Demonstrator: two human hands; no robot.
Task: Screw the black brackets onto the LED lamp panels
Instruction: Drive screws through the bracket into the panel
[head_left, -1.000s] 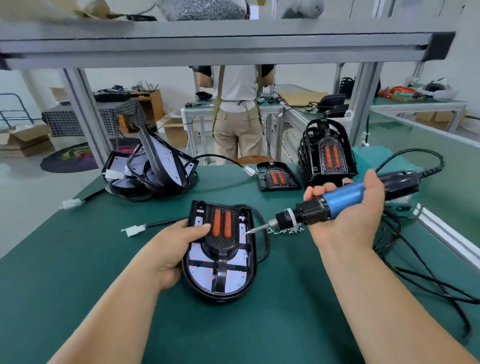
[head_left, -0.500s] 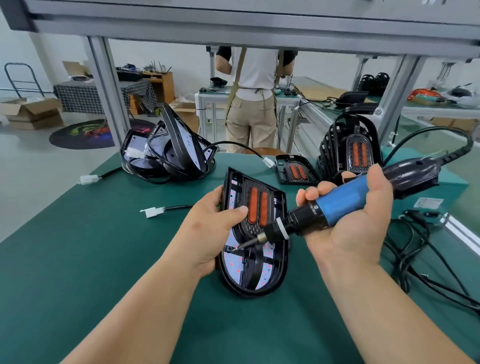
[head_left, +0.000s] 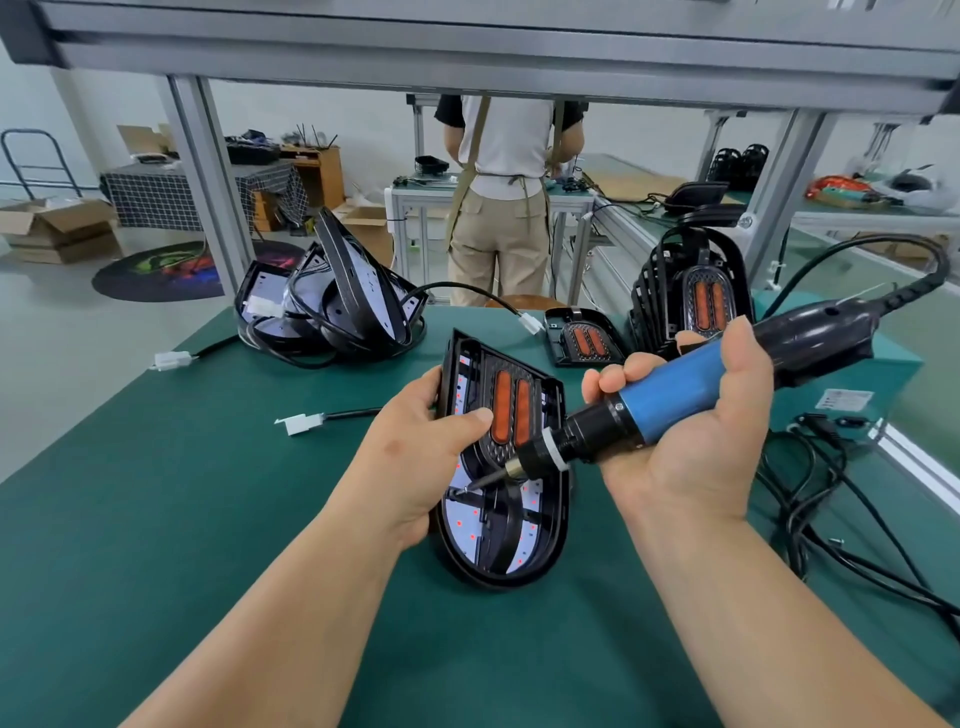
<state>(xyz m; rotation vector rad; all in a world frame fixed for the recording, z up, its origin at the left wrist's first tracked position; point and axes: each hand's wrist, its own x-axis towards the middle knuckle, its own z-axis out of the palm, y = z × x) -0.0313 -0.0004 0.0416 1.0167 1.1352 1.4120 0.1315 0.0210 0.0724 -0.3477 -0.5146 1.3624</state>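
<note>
An LED lamp panel (head_left: 540, 545) with a black bracket (head_left: 498, 509) and two orange strips stands tilted on its rounded lower edge on the green table. My left hand (head_left: 421, 452) grips its left side, thumb across the front near the orange strips. My right hand (head_left: 696, 415) holds a blue and black electric screwdriver (head_left: 670, 395). Its bit points down-left and touches the left arm of the bracket, where a small screw seems to sit.
A pile of panels with cables (head_left: 337, 306) lies at the back left, a stack of brackets (head_left: 691, 296) and one flat bracket (head_left: 582, 338) at the back right. White connectors (head_left: 298, 422) lie left. Black cords (head_left: 841, 499) run on the right. A person (head_left: 504, 208) stands behind the table.
My left hand lifted the panel from lying flat to standing tilted. My right hand swung the screwdriver in, and its bit moved onto the bracket's left arm.
</note>
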